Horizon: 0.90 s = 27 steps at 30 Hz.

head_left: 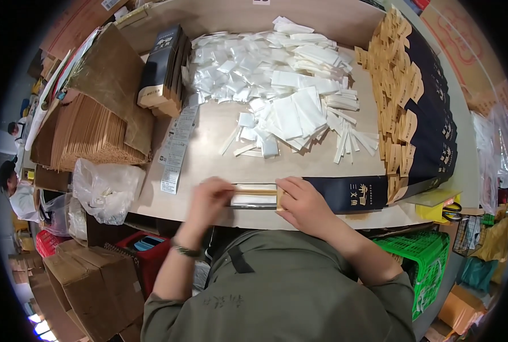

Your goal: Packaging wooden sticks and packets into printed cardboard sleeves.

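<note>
At the table's front edge, my left hand [211, 196] is closed at the left end of a slim set of wooden chopsticks [258, 192] and a white packet [254, 200]. The other end of the set meets the brown mouth of a dark blue paper sleeve [345, 192], which lies flat to the right. My right hand [304, 204] is closed over that mouth, with its fingers on top. How far the set reaches into the sleeve is hidden under the right fingers.
Loose white packets [225, 65] and flat white napkin packs [299, 114] are heaped beyond my hands. Overlapping dark blue sleeves [430, 125] line the right side. Left stand a bundle of sleeves [162, 68], a cardboard box [105, 85] and a plastic bag [107, 191]. Scissors [451, 211] hang at right.
</note>
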### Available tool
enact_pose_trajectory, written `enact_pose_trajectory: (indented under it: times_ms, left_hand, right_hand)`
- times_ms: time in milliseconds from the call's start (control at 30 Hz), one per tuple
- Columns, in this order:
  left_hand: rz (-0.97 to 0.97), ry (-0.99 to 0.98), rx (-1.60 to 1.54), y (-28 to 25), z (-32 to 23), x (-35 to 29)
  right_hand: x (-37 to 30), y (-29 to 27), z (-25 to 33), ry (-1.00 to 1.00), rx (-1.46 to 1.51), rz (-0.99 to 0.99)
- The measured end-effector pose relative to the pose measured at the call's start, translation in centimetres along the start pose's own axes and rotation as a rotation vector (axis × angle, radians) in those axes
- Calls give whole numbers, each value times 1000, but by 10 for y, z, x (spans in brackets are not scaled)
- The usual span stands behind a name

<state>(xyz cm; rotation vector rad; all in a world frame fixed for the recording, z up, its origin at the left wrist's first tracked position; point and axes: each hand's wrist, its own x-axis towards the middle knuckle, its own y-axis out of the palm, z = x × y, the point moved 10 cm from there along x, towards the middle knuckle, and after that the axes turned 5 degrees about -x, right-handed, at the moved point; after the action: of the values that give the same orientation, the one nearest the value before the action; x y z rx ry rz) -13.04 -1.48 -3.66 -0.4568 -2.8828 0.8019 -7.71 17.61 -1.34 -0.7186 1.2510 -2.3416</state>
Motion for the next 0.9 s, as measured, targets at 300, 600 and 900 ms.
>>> enact_pose_trajectory:
  times_ms: [300,600,900]
  left_hand:
    - [-295,-136,18,6,0,0]
    - [4,297,458,27,-67,-4]
    - [-23,11,92,-23,34,11]
  right_hand:
    - [3,-5,-12,74,-27,3]
    - [-7,-14,-3,35,-12,-128]
    - [42,-227,-94,550,203,-209]
